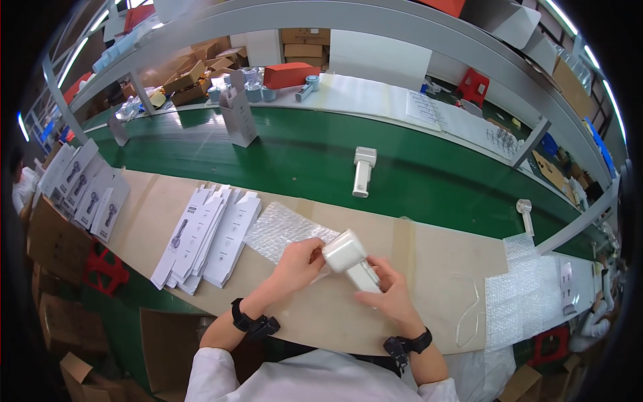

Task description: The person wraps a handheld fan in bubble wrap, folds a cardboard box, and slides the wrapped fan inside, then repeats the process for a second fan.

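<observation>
A white handheld appliance [345, 252], with a broad rounded head and a straight handle, is held tilted above the bench. My right hand [392, 292] is closed round its handle, the thumb across the lower end. Beside the head, my left hand [297, 265] has its fingers pinched at the edge of a clear bubble-wrap bag [278, 228]. That bag lies on the cardboard-covered bench, partly hidden under my left hand. Left of it rests a fanned stack of flat white printed cartons [211, 234].
A similar white appliance [364, 171] lies on the green belt, another [525, 213] farther right. More bubble wrap [512, 295] hangs over the bench's right end. An upright carton [238, 117] stands on the belt; printed cartons [84, 184] fill a box at left. A shelf frame [375, 20] spans overhead.
</observation>
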A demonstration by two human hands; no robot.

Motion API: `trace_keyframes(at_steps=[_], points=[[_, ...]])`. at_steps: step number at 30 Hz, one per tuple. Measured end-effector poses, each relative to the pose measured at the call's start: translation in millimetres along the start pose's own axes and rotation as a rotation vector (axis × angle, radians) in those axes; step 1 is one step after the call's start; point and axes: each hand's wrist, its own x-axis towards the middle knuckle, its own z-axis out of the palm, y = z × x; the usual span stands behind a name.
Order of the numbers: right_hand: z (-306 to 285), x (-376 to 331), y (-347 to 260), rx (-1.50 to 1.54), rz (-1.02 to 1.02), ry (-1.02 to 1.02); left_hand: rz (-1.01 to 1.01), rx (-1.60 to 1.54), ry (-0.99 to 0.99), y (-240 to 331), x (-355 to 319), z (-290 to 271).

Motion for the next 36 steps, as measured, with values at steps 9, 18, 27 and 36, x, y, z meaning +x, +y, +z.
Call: trace_keyframes(at_steps=[9,18,27,36], points=[[-14,-2,-13,-0.407,-0.092,0.001,-0.195,-0.426,0.055,-17,10,21],[-17,-6,-19,-0.615,-0.14,-0.06,0.255,0.037,0.214,8,7,20],[-13,-1,-18,0.226,0.367,0.049,0.29,-0.014,0.259,25,-6,23],[-6,-1,-7,0.313,0.297,0.057,0.056,0.116,0.141,26,-18,8]])
